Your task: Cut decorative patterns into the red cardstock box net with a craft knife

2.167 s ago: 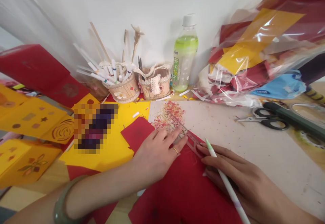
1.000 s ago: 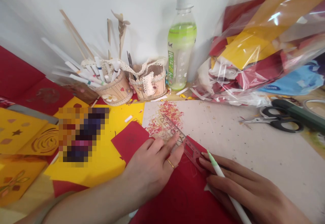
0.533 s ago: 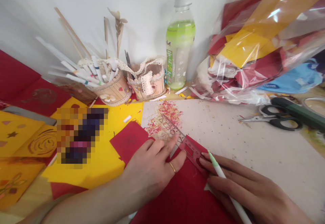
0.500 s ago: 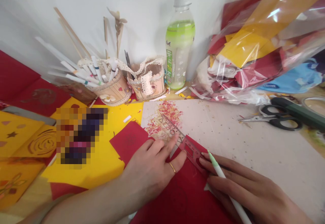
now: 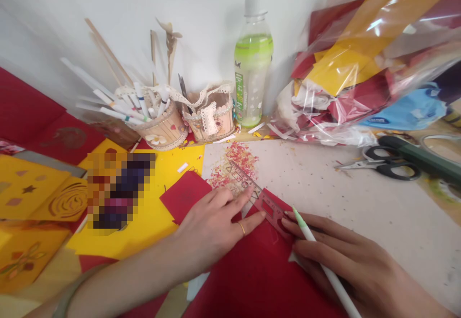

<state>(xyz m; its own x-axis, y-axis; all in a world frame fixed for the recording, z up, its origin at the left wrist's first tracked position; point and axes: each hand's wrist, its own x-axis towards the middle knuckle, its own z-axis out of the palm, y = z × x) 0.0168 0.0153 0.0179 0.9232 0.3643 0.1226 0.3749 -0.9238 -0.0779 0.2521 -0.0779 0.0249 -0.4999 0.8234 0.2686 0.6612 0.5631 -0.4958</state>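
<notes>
Head, left hand splayed, touching ruler

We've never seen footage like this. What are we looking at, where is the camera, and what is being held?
There is no machine: these are a person's bare hands, filmed by a camera worn on the head, looking forward and down. The left hand rests its fingers on a ruler lying across red paper. The right hand holds a green-tipped white pen, its fingertips at the ruler's near end. Yellow paper lies to the left, scissors to the right. Behind stand a decorated pot of pens and a drink bottle.
</notes>
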